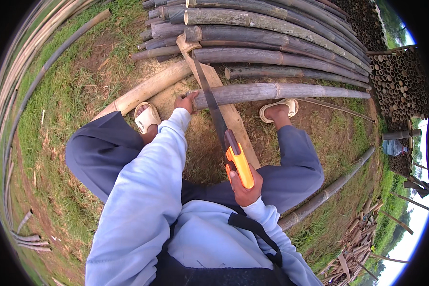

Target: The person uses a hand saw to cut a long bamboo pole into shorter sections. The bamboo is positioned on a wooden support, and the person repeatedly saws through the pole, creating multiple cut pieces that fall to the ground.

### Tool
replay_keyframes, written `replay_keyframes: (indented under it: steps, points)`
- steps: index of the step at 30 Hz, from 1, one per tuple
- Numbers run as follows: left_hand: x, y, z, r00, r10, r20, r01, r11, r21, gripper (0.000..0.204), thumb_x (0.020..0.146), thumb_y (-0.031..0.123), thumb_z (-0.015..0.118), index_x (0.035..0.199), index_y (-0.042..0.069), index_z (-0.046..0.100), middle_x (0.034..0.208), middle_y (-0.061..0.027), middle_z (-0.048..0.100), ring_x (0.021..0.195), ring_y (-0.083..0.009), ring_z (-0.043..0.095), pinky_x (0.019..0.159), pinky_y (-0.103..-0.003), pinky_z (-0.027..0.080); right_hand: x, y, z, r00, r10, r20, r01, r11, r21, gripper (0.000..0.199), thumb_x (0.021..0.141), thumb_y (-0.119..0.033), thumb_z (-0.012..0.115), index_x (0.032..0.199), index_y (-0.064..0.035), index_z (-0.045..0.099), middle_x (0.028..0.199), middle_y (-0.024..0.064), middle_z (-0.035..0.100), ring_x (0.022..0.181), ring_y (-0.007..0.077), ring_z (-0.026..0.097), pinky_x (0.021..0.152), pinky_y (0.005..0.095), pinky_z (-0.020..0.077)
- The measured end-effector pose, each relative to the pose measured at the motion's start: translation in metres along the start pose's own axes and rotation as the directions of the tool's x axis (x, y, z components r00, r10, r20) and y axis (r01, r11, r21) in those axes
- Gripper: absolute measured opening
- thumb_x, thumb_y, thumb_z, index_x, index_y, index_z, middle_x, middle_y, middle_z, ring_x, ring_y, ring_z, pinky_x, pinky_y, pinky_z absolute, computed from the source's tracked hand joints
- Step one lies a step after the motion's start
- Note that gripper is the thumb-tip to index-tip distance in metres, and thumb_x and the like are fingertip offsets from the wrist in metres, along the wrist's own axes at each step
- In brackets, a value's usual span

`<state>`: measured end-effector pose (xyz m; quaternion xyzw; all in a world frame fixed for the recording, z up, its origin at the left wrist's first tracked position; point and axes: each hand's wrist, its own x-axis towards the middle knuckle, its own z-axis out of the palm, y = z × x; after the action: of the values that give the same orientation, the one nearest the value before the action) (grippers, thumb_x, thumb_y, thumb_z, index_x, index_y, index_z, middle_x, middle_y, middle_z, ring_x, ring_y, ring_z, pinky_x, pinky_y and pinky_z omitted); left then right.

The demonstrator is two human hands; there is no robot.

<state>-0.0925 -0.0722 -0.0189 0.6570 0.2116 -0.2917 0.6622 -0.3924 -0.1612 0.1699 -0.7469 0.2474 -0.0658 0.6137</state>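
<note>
My right hand (248,187) is closed around the orange handle of a handsaw (213,107). Its long dark blade points away from me and crosses a grey bamboo pole (295,90) close to the pole's left end. At that end, just left of the blade, my left hand (186,102) grips the bamboo. Under the pole a pale wooden plank (238,125) slants from the far pile toward my lap. My sandalled feet rest on either side of it. The underside of the pole, where it meets the plank, is hidden.
A stack of dark bamboo poles (271,40) lies at the far side. A pale bamboo log (145,89) lies beyond my left foot. Another pole (331,188) lies right of my knee, near split scraps (352,248). Long poles (33,78) line the left edge.
</note>
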Motion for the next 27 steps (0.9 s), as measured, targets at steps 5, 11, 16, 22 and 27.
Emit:
replay_keyframes:
  steps: [5, 11, 16, 22, 27]
  points:
    - [0.015, 0.001, 0.004, 0.998, -0.068, -0.016, 0.069, 0.994, 0.086, 0.077, 0.081, 0.048, 0.071, 0.132, -0.006, 0.050, 0.120, -0.0255, 0.063, 0.100, -0.0385, 0.067, 0.079, -0.049, 0.058, -0.011, -0.002, 0.000, 0.999, 0.022, -0.044, -0.021, 1.000, 0.014, 0.020, 0.091, -0.009, 0.070, 0.107, 0.0031, 0.065, 0.081, 0.0091, 0.066, 0.070, 0.0144, 0.063, 0.067, 0.0284, 0.0503]
    - [0.024, 0.010, 0.023, 0.962, 0.042, -0.270, 0.078, 0.905, 0.419, 0.067, 0.087, 0.052, 0.055, 0.115, -0.008, 0.068, 0.122, -0.0300, 0.065, 0.114, -0.0442, 0.063, 0.104, -0.045, 0.044, -0.005, -0.002, 0.010, 0.998, 0.034, -0.054, -0.035, 0.999, -0.018, 0.020, 0.092, -0.009, 0.070, 0.107, 0.0030, 0.065, 0.081, 0.0097, 0.066, 0.070, 0.0155, 0.063, 0.066, 0.0299, 0.0509]
    - [0.010, 0.012, 0.034, 0.904, 0.074, -0.421, 0.089, 0.930, 0.355, 0.059, 0.087, 0.044, 0.053, 0.109, -0.007, 0.071, 0.118, -0.0314, 0.066, 0.113, -0.0444, 0.063, 0.102, -0.048, 0.045, 0.004, 0.000, 0.012, 0.998, -0.047, -0.036, 0.041, 0.986, -0.159, 0.023, 0.092, -0.009, 0.070, 0.110, 0.0030, 0.065, 0.083, 0.0109, 0.067, 0.069, 0.0169, 0.064, 0.066, 0.0303, 0.0512]
    - [0.010, 0.016, 0.034, 0.908, 0.023, -0.418, 0.133, 0.931, 0.341, 0.056, 0.087, 0.041, 0.053, 0.107, -0.009, 0.071, 0.114, -0.0329, 0.066, 0.110, -0.0453, 0.064, 0.100, -0.048, 0.046, 0.000, -0.008, 0.013, 0.998, 0.000, -0.063, -0.006, 0.995, -0.096, 0.022, 0.092, -0.008, 0.070, 0.111, 0.0028, 0.065, 0.082, 0.0110, 0.067, 0.070, 0.0166, 0.065, 0.066, 0.0301, 0.0517]
    - [0.020, 0.016, 0.035, 0.901, -0.045, -0.431, 0.182, 0.942, 0.283, 0.056, 0.088, 0.041, 0.055, 0.110, -0.009, 0.069, 0.118, -0.0331, 0.065, 0.113, -0.0450, 0.063, 0.101, -0.048, 0.046, 0.028, 0.003, 0.025, 0.997, -0.071, -0.043, 0.063, 0.982, -0.175, 0.021, 0.092, -0.009, 0.069, 0.109, 0.0032, 0.065, 0.079, 0.0127, 0.066, 0.069, 0.0198, 0.065, 0.066, 0.0315, 0.0509]
